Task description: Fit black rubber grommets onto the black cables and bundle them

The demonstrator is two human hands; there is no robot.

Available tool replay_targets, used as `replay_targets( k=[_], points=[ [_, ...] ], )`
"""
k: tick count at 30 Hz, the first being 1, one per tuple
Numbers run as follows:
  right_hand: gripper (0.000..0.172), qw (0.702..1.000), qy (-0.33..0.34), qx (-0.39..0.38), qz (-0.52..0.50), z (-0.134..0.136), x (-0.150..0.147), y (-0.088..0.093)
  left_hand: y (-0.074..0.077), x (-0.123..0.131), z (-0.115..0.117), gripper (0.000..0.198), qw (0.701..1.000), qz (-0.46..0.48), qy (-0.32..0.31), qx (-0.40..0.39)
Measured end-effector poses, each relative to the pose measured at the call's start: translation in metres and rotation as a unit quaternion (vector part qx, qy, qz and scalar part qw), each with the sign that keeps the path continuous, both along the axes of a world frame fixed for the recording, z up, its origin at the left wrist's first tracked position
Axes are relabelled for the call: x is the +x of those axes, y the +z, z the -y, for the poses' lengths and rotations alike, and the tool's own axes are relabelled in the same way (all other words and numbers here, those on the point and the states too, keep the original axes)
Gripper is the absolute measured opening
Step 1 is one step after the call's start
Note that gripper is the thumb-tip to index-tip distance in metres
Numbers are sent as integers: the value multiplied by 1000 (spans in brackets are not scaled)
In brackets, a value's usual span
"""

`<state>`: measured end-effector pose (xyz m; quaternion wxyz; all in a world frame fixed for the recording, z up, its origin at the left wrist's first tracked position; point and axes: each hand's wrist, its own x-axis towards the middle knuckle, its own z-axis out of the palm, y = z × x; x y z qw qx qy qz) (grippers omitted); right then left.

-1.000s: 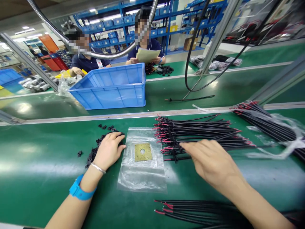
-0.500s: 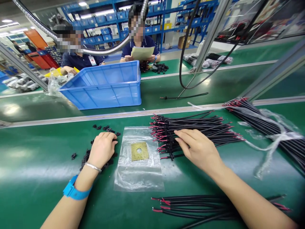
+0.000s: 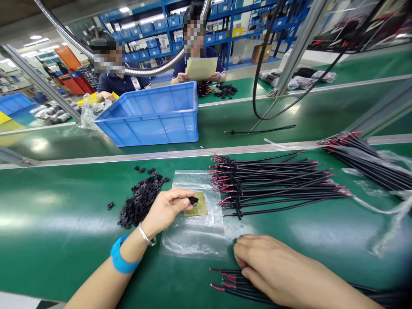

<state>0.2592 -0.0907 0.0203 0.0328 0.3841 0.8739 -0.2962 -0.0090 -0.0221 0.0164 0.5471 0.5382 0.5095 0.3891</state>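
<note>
My left hand [image 3: 169, 206] pinches a small black plastic part [image 3: 193, 200] between thumb and fingertips. It is held over a yellowish square pad [image 3: 200, 209], which lies on a clear plastic bag [image 3: 193, 246] and is partly covered by the hand. Left of it is a heap of similar black parts [image 3: 138, 201]. At the front, my right hand [image 3: 260, 262] is closed, its fingers curled down at several loose black cables [image 3: 236, 285] with red wire ends. Whether a cable is between those fingers is hidden.
Beyond my right hand lie rows of black cables [image 3: 277, 182] with black parts near their red ends. Another bundle [image 3: 363, 165] lies at the right. A blue crate [image 3: 154, 128] stands behind the metal rail. Two people sit opposite. A black cable loop [image 3: 255, 94] hangs down.
My left hand has moved right from the heap to above the pad, with a black part in its fingers. My right hand has left the cable rows and come down to the front cables.
</note>
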Motion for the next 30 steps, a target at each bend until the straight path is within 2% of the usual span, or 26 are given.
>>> replay_targets(
  k=[3, 4, 6, 8, 10, 11, 13, 14, 16, 18, 20, 21, 23, 26, 28, 30],
  points=[
    [12, 1000, 10, -23, 5, -2, -1, 3, -4, 5, 2, 19, 999, -34, -6, 15],
    [10, 999, 16, -27, 5, -2, -2, 5, -6, 5, 2, 18, 997, -62, -6, 41],
    [9, 999, 25, -29, 3, -3, -3, 7, -11, 6, 4, 15, 979, -148, -6, 143],
    [11, 999, 20, -29, -2, -3, -4, 8, -16, 8, 6, 16, 924, -248, -19, 290],
    [10, 999, 7, -38, -1, -4, -5, 6, -21, 10, 8, 22, 843, -337, -57, 414],
    [10, 999, 2, -40, 0, -4, -6, 5, -23, 12, 10, 25, 806, -374, -79, 453],
    [9, 999, 4, -39, 0, -3, -6, 1, -25, 15, 12, 28, 752, -432, -117, 485],
    [8, 999, 9, -32, -1, -3, -6, -1, -26, 17, 13, 28, 737, -452, -133, 484],
    [10, 1000, 23, -17, -5, -2, -6, -5, -26, 20, 15, 26, 728, -475, -155, 470],
    [14, 999, 32, -2, -6, 0, -5, -7, -25, 22, 16, 26, 734, -480, -165, 451],
    [15, 999, 34, 6, -3, 2, -6, -9, -24, 23, 17, 27, 754, -465, -162, 435],
    [14, 999, 31, 8, 0, 3, -6, -9, -24, 24, 17, 28, 774, -444, -153, 425],
    [16, 999, 26, 20, 3, 5, -7, -10, -21, 25, 17, 30, 842, -375, -117, 369],
    [17, 999, 29, 35, -6, 5, -6, -7, -15, 27, 18, 29, 958, -211, -30, 192],
    [11, 999, 12, 24, -29, 1, -4, -2, -9, 30, 20, 26, 993, -92, 18, 77],
    [9, 996, -41, 11, -75, -4, -2, 3, -4, 32, 22, 28, 999, -3, 42, 14]
  ],
)
